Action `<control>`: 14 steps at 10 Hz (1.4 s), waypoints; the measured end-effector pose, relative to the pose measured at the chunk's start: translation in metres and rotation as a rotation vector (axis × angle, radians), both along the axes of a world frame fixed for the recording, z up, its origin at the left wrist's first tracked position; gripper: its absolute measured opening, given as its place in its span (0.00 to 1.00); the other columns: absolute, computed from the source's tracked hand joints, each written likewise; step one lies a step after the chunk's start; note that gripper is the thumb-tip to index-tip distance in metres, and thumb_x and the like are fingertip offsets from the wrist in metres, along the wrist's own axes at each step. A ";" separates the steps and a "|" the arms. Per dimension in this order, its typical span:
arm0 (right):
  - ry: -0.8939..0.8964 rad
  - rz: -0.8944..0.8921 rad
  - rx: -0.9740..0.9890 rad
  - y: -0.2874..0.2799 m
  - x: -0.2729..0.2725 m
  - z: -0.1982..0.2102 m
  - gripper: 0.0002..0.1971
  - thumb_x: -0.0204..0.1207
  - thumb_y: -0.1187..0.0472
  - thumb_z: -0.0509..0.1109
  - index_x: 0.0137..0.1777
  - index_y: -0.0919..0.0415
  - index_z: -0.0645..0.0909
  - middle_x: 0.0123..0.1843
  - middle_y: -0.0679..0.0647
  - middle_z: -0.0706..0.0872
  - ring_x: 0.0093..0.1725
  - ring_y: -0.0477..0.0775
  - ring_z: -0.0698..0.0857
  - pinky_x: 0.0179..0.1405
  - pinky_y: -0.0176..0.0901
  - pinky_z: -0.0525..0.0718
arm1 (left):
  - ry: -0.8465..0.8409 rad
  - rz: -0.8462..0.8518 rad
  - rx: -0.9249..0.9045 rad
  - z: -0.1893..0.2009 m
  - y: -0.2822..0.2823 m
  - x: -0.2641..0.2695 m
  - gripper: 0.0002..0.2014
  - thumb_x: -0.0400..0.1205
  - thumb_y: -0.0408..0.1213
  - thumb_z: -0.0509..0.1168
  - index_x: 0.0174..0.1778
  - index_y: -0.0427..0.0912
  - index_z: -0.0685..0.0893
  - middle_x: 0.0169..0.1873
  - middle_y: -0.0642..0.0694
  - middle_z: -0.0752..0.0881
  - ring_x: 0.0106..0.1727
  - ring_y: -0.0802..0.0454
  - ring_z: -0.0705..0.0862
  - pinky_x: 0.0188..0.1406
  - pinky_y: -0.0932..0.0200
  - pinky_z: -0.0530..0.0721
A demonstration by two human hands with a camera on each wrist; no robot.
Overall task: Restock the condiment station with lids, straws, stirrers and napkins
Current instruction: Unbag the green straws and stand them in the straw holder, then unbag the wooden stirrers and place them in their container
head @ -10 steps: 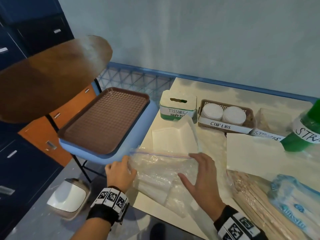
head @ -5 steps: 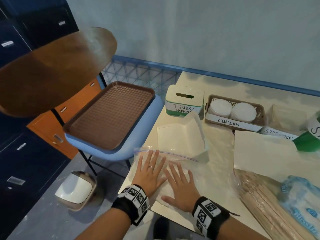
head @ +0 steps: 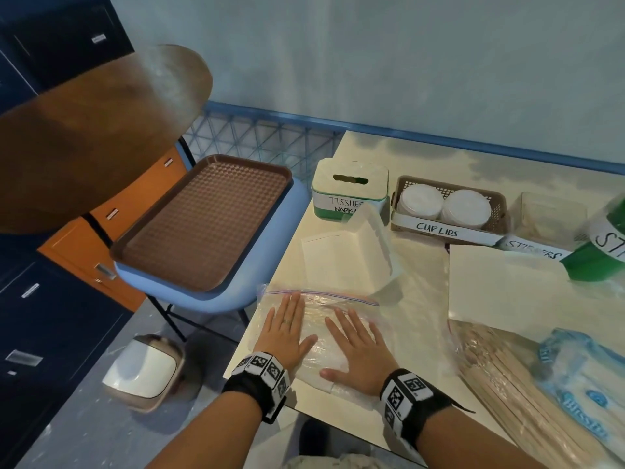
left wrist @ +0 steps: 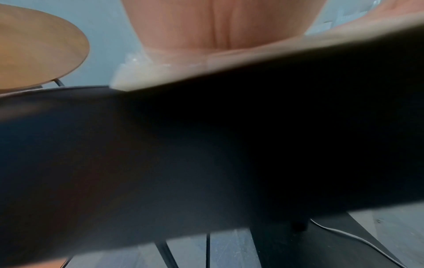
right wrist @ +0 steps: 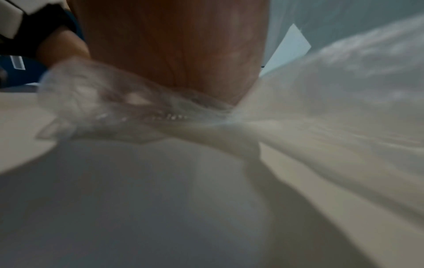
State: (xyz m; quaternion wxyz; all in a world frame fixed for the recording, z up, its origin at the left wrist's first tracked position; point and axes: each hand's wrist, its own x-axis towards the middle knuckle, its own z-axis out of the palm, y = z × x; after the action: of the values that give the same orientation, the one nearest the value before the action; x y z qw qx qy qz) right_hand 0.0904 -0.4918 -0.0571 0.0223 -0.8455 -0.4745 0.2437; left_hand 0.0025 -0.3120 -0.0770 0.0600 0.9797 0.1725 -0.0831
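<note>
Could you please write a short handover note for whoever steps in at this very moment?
Left hand and right hand: both flat, fingers straight, pressing the clear zip bag down at the table's near left corner.
Napkin stack lies loose just behind the bag, in front of the tissue/napkin box.
Cup lids basket holds two white stacks.
Stirrers bin: contents unclear. Bagged wooden sticks lie at the right.
Green straw holder stands at the right edge.
Left: load napkins and stirrers; check straws.
</note>
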 end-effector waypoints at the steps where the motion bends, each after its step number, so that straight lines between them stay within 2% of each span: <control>1: 0.004 -0.018 -0.001 -0.009 0.002 0.003 0.52 0.57 0.20 0.34 0.74 0.49 0.22 0.76 0.45 0.20 0.76 0.51 0.23 0.76 0.50 0.30 | 0.036 0.078 -0.025 -0.002 0.003 -0.008 0.36 0.84 0.61 0.30 0.82 0.40 0.44 0.83 0.46 0.41 0.82 0.50 0.34 0.77 0.50 0.45; 2: 0.016 -0.034 -0.015 -0.016 0.004 0.007 0.53 0.57 0.20 0.33 0.75 0.51 0.21 0.76 0.46 0.19 0.76 0.51 0.22 0.76 0.48 0.30 | 0.075 0.066 -0.098 0.000 0.010 -0.014 0.44 0.69 0.68 0.12 0.77 0.44 0.26 0.76 0.50 0.21 0.79 0.52 0.26 0.81 0.48 0.33; 3: 0.020 -0.058 -0.010 -0.022 0.006 0.009 0.54 0.57 0.20 0.33 0.75 0.54 0.22 0.75 0.47 0.19 0.77 0.51 0.24 0.76 0.48 0.31 | 0.098 0.121 -0.115 0.008 0.015 -0.017 0.51 0.60 0.71 0.09 0.76 0.43 0.25 0.77 0.50 0.25 0.81 0.53 0.30 0.80 0.48 0.37; 4: 0.035 -0.071 -0.019 -0.023 0.008 0.010 0.55 0.54 0.19 0.31 0.74 0.54 0.21 0.76 0.48 0.20 0.79 0.52 0.27 0.75 0.47 0.31 | 0.150 0.129 -0.109 0.015 0.016 -0.017 0.53 0.61 0.73 0.12 0.78 0.42 0.27 0.79 0.49 0.28 0.82 0.53 0.33 0.82 0.48 0.39; 5: 0.036 -0.091 -0.042 -0.021 0.007 0.017 0.58 0.59 0.18 0.39 0.79 0.57 0.27 0.77 0.50 0.22 0.82 0.53 0.32 0.79 0.52 0.36 | 0.167 0.173 -0.045 0.041 0.008 -0.004 0.44 0.77 0.67 0.30 0.82 0.38 0.43 0.83 0.44 0.48 0.84 0.52 0.48 0.80 0.44 0.38; 6: 0.073 -0.200 0.126 -0.030 0.005 0.042 0.38 0.77 0.39 0.59 0.82 0.57 0.54 0.85 0.51 0.49 0.83 0.52 0.54 0.81 0.54 0.50 | -0.210 0.168 -0.042 0.077 -0.019 0.015 0.26 0.83 0.49 0.58 0.72 0.36 0.70 0.68 0.39 0.78 0.71 0.42 0.75 0.76 0.42 0.62; 7: 0.038 -0.459 0.442 -0.057 0.013 0.069 0.20 0.76 0.55 0.70 0.66 0.57 0.75 0.66 0.51 0.75 0.62 0.51 0.80 0.64 0.42 0.74 | -0.414 0.021 -0.346 0.105 -0.060 0.043 0.12 0.82 0.36 0.61 0.59 0.37 0.78 0.55 0.41 0.81 0.55 0.43 0.81 0.55 0.51 0.76; 8: -0.082 -0.663 0.464 -0.096 0.028 0.087 0.21 0.71 0.61 0.74 0.63 0.61 0.75 0.60 0.54 0.73 0.59 0.55 0.79 0.56 0.37 0.73 | -0.181 -0.150 -0.573 0.119 -0.110 0.071 0.09 0.84 0.38 0.57 0.51 0.37 0.79 0.48 0.40 0.84 0.49 0.43 0.82 0.46 0.56 0.74; 9: -0.118 -0.816 0.192 -0.134 0.037 0.085 0.32 0.69 0.57 0.76 0.70 0.63 0.67 0.67 0.59 0.69 0.65 0.58 0.74 0.64 0.43 0.73 | 0.129 -0.247 -0.742 0.116 -0.158 0.089 0.13 0.83 0.40 0.57 0.47 0.35 0.83 0.46 0.38 0.89 0.41 0.48 0.83 0.46 0.58 0.77; 10: -0.138 -0.858 0.010 -0.159 0.035 0.075 0.43 0.65 0.49 0.77 0.75 0.61 0.59 0.71 0.60 0.66 0.72 0.61 0.70 0.70 0.49 0.72 | 0.396 -0.191 -0.931 0.099 -0.197 0.100 0.14 0.82 0.40 0.59 0.42 0.32 0.85 0.28 0.45 0.89 0.28 0.55 0.82 0.46 0.57 0.84; 11: -0.131 -0.831 -0.155 -0.170 0.028 0.066 0.53 0.67 0.45 0.76 0.81 0.63 0.45 0.78 0.61 0.58 0.78 0.62 0.61 0.75 0.54 0.63 | 0.468 0.002 -1.074 0.084 -0.221 0.107 0.12 0.83 0.36 0.58 0.33 0.40 0.77 0.11 0.57 0.80 0.23 0.60 0.81 0.31 0.67 0.83; 12: -0.221 -0.781 -0.233 -0.178 0.025 0.063 0.58 0.66 0.44 0.75 0.82 0.60 0.37 0.80 0.60 0.56 0.79 0.61 0.59 0.78 0.56 0.59 | 0.467 0.188 -1.263 0.081 -0.233 0.106 0.10 0.83 0.33 0.59 0.34 0.42 0.76 0.13 0.57 0.82 0.32 0.54 0.82 0.36 0.62 0.84; 13: -0.293 -0.753 -0.230 -0.179 0.025 0.060 0.58 0.66 0.39 0.72 0.82 0.58 0.35 0.78 0.60 0.60 0.76 0.60 0.63 0.75 0.56 0.61 | 0.437 0.292 -1.397 0.083 -0.237 0.104 0.08 0.82 0.31 0.61 0.36 0.42 0.77 0.19 0.54 0.84 0.34 0.53 0.82 0.37 0.59 0.84; 14: -0.338 -0.744 -0.203 -0.182 0.029 0.055 0.57 0.65 0.33 0.68 0.82 0.57 0.38 0.74 0.58 0.68 0.72 0.60 0.70 0.71 0.56 0.63 | 0.435 0.349 -1.520 0.084 -0.239 0.102 0.11 0.81 0.27 0.59 0.34 0.39 0.78 0.19 0.52 0.85 0.36 0.51 0.81 0.39 0.59 0.83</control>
State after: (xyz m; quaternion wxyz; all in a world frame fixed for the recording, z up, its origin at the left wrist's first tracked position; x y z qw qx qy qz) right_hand 0.1196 -0.6742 -0.0021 -0.0530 -0.9852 -0.1074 0.1225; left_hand 0.1047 -0.5513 0.0068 0.6867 0.5918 0.2271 -0.3559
